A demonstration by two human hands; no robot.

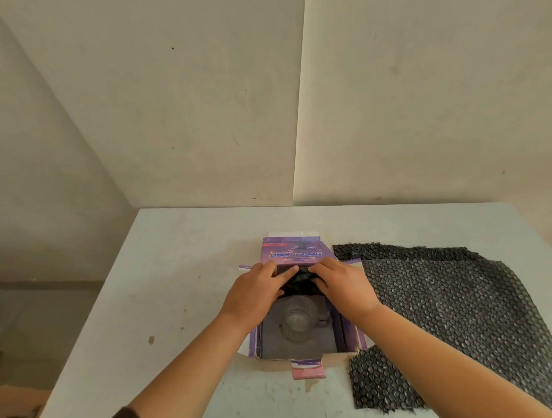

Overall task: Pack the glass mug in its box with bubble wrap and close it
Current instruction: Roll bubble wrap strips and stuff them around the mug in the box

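Both hands (255, 292) (343, 287) pinching dark bubble wrap (299, 283) between fingers (288, 272), tucking it above the glass mug (299, 322) below, cushioning inside the box (296, 255).

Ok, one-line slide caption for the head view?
Both hands tuck black wrap into the open purple cardboard box holding a clear glass mug.

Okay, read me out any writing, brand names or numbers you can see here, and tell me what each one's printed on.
Far flap of the purple box: a blue line of large print, seen upside down and too blurred to read.
Above that line: a small yellow logo, too small to read.
Pink tab on the box's near flap: no legible text.
Black bubble wrap, glass mug, table, wall: no writing.
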